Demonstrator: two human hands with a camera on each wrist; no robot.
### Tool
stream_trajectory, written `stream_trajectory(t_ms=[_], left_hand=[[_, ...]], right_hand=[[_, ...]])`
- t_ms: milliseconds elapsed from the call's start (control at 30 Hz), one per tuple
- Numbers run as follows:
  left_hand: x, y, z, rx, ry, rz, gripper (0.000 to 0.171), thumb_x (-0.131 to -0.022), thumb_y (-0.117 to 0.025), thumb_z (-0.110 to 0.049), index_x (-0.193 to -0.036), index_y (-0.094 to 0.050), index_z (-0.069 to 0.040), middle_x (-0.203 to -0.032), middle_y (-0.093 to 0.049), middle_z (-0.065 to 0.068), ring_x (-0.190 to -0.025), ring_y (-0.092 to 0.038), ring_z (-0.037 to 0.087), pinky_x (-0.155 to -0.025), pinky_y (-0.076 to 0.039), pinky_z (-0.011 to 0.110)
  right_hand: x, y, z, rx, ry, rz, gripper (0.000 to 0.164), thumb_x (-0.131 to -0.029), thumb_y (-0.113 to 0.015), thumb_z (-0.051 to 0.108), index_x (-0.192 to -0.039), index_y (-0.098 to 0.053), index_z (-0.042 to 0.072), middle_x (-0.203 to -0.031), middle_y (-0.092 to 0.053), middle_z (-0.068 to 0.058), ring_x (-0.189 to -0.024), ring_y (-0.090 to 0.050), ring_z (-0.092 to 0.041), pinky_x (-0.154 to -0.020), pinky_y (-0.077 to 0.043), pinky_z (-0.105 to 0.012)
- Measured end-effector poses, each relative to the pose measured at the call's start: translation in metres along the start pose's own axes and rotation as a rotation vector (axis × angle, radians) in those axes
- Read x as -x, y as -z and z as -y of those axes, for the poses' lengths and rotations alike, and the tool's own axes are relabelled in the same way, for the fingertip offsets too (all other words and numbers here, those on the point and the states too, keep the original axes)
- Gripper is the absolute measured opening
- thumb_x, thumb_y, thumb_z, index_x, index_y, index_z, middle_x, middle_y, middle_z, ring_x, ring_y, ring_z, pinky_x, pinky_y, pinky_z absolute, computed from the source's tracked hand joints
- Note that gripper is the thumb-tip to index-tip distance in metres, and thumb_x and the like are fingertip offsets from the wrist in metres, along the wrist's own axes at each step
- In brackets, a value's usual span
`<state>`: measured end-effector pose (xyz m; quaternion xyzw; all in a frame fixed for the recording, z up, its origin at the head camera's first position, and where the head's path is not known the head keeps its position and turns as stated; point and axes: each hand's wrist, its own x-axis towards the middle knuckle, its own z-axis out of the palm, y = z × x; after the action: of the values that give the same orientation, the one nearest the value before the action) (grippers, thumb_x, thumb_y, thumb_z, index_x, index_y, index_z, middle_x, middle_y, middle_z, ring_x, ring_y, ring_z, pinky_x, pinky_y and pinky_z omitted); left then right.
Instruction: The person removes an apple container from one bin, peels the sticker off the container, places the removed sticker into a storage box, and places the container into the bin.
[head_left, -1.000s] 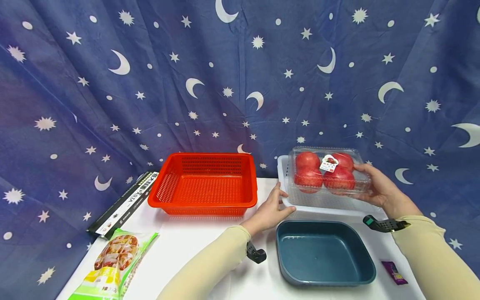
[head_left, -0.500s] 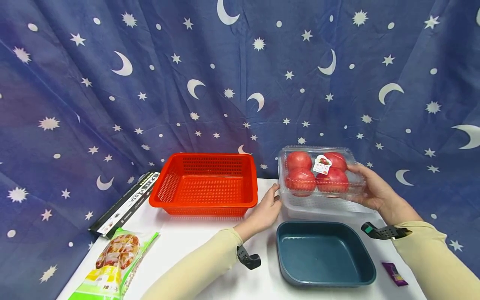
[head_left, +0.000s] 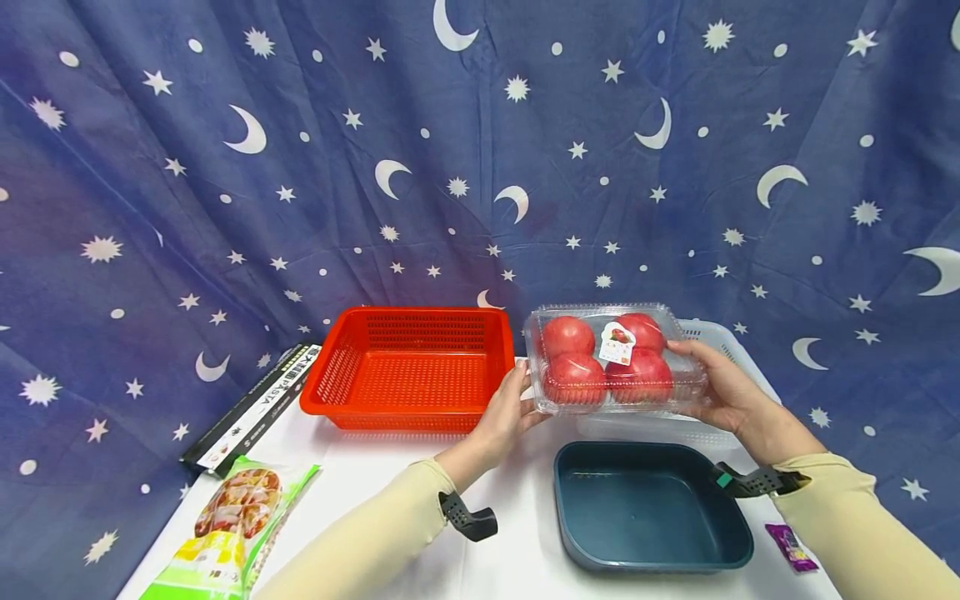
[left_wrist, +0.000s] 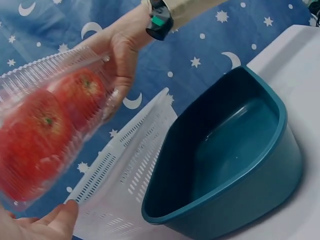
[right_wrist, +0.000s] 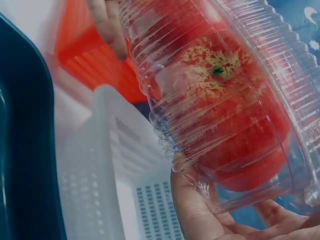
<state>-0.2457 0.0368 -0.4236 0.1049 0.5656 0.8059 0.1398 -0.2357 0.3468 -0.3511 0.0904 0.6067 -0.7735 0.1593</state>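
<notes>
Clear plastic box [head_left: 603,360] of red fruit [head_left: 640,377], label side up, is held raised off the desk [head_left: 360,475] between the two hands. The right hand [head_left: 726,396] grips its right end from the side. The left hand [head_left: 501,421] is at the opposite end, fingers mostly straight and spread from the thumb by the near corner (whether skin meets plastic there, I cannot tell).

Just beyond the left hand's fingers comes the rim of the red basket [head_left: 408,415]; in the head view only a narrow gap separates that rim from the box's left edge. Below and behind the right hand stands the white basket [head_left: 720,337], its far corner showing past the knuckles.

Nearer the person than both hands sits the dark teal bin [head_left: 641,517], its rim close by the right wrist, so room there is tight. A purple packet [head_left: 791,547] lies beside the right sleeve. The widest stretch of white desk runs to the left of the left hand, bounded by a green bag [head_left: 232,533] and a black box [head_left: 255,412] along the desk's left edge. A blue curtain [head_left: 480,167] hangs past both hands.
</notes>
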Motion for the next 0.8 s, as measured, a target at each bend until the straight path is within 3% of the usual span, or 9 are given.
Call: stream_trajectory(t_ms=[200,367,600,800], left_hand=[[0.016,0.014,-0.014,0.038,0.048,0.043,0.080,-0.106,-0.045,-0.052,-0.165,-0.005,-0.018,-0.163,-0.026,0.019,-0.131,-0.053,0.043,-0.102,-0.050,0.052],[0.027,0.025,-0.024,0.009,0.099,0.055,0.091,-0.102,-0.053,-0.054,-0.165,0.005,-0.026,-0.164,-0.023,0.018,-0.134,-0.051,0.042,-0.105,-0.046,0.055],[0.039,0.034,-0.030,-0.021,0.111,0.103,0.094,-0.099,-0.062,-0.046,-0.165,0.002,-0.028,-0.164,-0.026,0.015,-0.137,-0.048,0.039,-0.105,-0.046,0.055],[0.048,0.041,-0.034,-0.029,0.108,0.108,0.090,-0.098,-0.065,-0.039,-0.164,-0.006,-0.024,-0.160,-0.029,0.015,-0.138,-0.045,0.038,-0.104,-0.048,0.051]], right_hand=[[0.002,-0.014,-0.008,-0.002,-0.016,0.056,0.063,-0.103,-0.056,0.045,-0.148,-0.021,0.018,-0.125,-0.054,-0.010,-0.108,-0.065,-0.027,-0.095,-0.054,-0.049],[0.004,-0.025,-0.014,0.003,-0.020,0.089,0.063,-0.103,-0.054,0.042,-0.150,-0.019,0.019,-0.124,-0.056,-0.012,-0.107,-0.065,-0.028,-0.094,-0.055,-0.049],[0.005,-0.037,-0.022,0.012,-0.008,0.108,0.067,-0.104,-0.054,0.040,-0.154,-0.015,0.017,-0.122,-0.058,-0.012,-0.105,-0.066,-0.028,-0.093,-0.056,-0.050],[0.005,-0.045,-0.031,0.034,0.028,0.099,0.055,-0.103,-0.054,0.038,-0.149,-0.027,0.022,-0.123,-0.059,-0.010,-0.105,-0.066,-0.027,-0.091,-0.056,-0.051]])
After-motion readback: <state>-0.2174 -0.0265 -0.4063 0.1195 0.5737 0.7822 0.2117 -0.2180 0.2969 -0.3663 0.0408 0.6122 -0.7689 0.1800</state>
